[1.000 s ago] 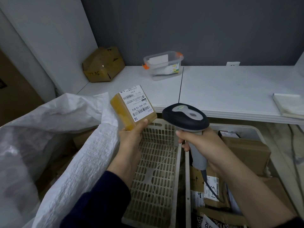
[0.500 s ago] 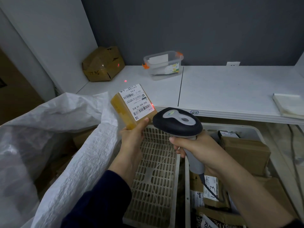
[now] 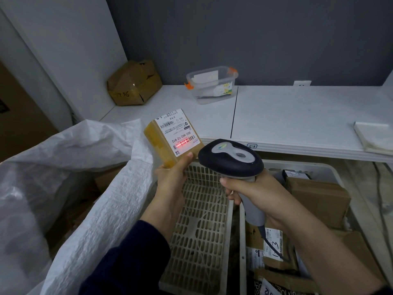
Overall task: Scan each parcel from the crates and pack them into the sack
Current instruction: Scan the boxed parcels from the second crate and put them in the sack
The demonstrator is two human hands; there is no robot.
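The left hand (image 3: 170, 179) grips a small tan cardboard parcel (image 3: 158, 138) (white label (image 3: 177, 129) up) above a beige slotted plastic crate (image 3: 200, 222), beside the white woven sack (image 3: 102, 199). The right hand (image 3: 258, 195) clasps a black-and-grey handheld scanner (image 3: 230, 160); its red line (image 3: 182, 143) seemingly crosses the label's barcode.

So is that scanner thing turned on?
On. The scanner casts a glowing red line across the barcode on the parcel.

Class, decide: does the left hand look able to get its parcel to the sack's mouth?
Probably yes: the left hand holds the parcel beside the sack, its mouth open, nothing between.
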